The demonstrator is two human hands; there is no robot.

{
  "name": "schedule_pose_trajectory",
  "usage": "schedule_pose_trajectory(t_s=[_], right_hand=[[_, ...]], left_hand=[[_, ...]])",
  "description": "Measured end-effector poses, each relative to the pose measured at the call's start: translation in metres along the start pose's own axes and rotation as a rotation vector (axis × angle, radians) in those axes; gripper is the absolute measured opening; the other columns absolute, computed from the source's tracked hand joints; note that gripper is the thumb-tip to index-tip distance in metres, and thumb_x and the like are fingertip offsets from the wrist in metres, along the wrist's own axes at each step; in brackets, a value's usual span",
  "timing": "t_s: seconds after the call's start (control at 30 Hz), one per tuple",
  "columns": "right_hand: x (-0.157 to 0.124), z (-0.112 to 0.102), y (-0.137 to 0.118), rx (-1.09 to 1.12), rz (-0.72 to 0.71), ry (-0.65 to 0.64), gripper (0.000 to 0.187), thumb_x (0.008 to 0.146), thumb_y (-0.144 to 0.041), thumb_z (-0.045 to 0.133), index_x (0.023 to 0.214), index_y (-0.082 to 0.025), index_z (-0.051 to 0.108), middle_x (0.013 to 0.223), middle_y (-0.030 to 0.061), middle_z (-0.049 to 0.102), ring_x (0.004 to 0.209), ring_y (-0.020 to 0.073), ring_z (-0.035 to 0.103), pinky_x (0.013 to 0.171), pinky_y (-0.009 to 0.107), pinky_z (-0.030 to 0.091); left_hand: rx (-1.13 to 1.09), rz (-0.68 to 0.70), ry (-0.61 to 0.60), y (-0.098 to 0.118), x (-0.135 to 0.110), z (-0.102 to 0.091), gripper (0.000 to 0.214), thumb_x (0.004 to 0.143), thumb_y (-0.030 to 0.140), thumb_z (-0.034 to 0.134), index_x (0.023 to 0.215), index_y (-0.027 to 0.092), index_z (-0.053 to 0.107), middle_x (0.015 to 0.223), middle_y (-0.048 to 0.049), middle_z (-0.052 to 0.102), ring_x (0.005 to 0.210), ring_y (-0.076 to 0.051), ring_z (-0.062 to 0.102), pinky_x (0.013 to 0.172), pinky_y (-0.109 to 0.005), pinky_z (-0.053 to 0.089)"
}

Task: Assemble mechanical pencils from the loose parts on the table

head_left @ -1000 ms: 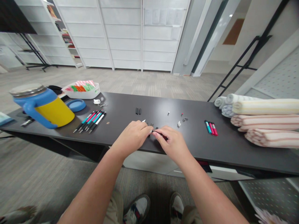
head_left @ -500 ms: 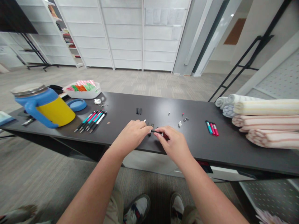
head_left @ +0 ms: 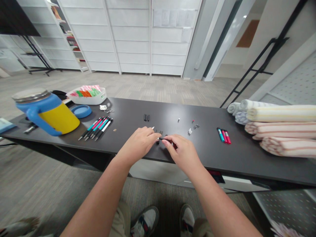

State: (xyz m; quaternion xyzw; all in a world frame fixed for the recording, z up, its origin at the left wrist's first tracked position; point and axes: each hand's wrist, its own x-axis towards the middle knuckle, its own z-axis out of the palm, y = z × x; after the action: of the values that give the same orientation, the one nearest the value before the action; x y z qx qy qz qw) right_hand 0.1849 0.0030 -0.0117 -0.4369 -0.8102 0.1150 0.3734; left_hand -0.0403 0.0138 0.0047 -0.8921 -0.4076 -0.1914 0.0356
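Observation:
Over the front part of the dark table [head_left: 125, 113], my left hand [head_left: 138, 141] is closed on a slim pen [head_left: 161, 138], mostly covered by the fingers. A light tip of it pokes out above the left fingers. At the pen's black end, my right hand [head_left: 183, 148] pinches it between thumb and fingers. Small dark parts [head_left: 161, 132] lie just behind the hands, partly hidden. Farther back are several short black pieces [head_left: 146, 117]. To the left, several assembled pens [head_left: 96, 127] lie side by side. Red and teal barrel pieces [head_left: 224, 135] lie on the right.
A blue and yellow mug [head_left: 53, 113] stands at the left, beside a blue lid [head_left: 81, 111] and a white basket [head_left: 100, 97] of wrapped items. Small white pieces [head_left: 190, 131] and metal clips [head_left: 196, 126] lie right of centre. Rolled towels [head_left: 281, 128] are stacked at the right end.
My right hand has shifted very slightly, its fingers turned a little around the pen's black end. My left hand stays put, and nothing on the table has moved.

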Motion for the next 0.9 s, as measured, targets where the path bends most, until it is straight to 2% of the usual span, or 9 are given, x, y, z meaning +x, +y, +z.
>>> schedule_pose_trajectory(t_s=[0.2,0.33,0.7,0.8,0.9], right_hand=[[0.0003,-0.0030,-0.0003,0.042,-0.001,0.023,0.015,0.103,-0.031,0.061,0.104,-0.024,0.074,0.091,0.0052,0.076,0.083,0.0219,0.068,0.081,0.034,0.053],[0.0010,-0.0053,-0.0008,0.074,0.004,0.049,0.014,0.102,-0.030,0.063,0.102,-0.024,0.075,0.089,0.0045,0.075,0.079,0.0207,0.067,0.077,0.032,0.054],[0.0005,-0.0033,0.0014,0.064,-0.012,0.063,0.014,0.100,-0.029,0.065,0.107,-0.023,0.076,0.097,0.0064,0.078,0.084,0.0216,0.070,0.080,0.034,0.056],[0.0014,-0.0023,-0.0006,0.060,0.050,0.041,0.018,0.101,-0.033,0.065,0.110,-0.023,0.077,0.095,0.0060,0.080,0.080,0.0216,0.072,0.077,0.034,0.056],[0.0007,-0.0020,-0.0010,0.057,0.052,-0.006,0.019,0.104,-0.031,0.060,0.105,-0.025,0.078,0.093,0.0045,0.081,0.084,0.0224,0.075,0.079,0.033,0.056]], left_hand=[[0.029,-0.005,-0.017,0.0025,0.0025,-0.0005,0.027,0.109,0.029,0.049,0.130,0.026,0.065,0.104,-0.0066,0.069,0.098,-0.023,0.062,0.085,-0.037,0.042],[0.035,-0.024,-0.044,0.0038,0.0043,-0.0011,0.025,0.109,0.028,0.048,0.127,0.026,0.066,0.099,-0.0052,0.069,0.096,-0.023,0.064,0.083,-0.036,0.041],[0.050,-0.032,-0.085,0.0037,0.0050,-0.0008,0.020,0.109,0.030,0.049,0.115,0.023,0.067,0.096,-0.0052,0.068,0.095,-0.023,0.064,0.082,-0.035,0.041],[0.075,-0.017,-0.076,0.0041,0.0047,-0.0002,0.020,0.109,0.028,0.048,0.115,0.023,0.067,0.096,-0.0052,0.067,0.094,-0.023,0.063,0.081,-0.036,0.041],[0.082,-0.002,-0.074,0.0045,0.0047,0.0003,0.019,0.109,0.028,0.049,0.114,0.024,0.067,0.094,-0.0048,0.067,0.091,-0.023,0.063,0.080,-0.035,0.040]])
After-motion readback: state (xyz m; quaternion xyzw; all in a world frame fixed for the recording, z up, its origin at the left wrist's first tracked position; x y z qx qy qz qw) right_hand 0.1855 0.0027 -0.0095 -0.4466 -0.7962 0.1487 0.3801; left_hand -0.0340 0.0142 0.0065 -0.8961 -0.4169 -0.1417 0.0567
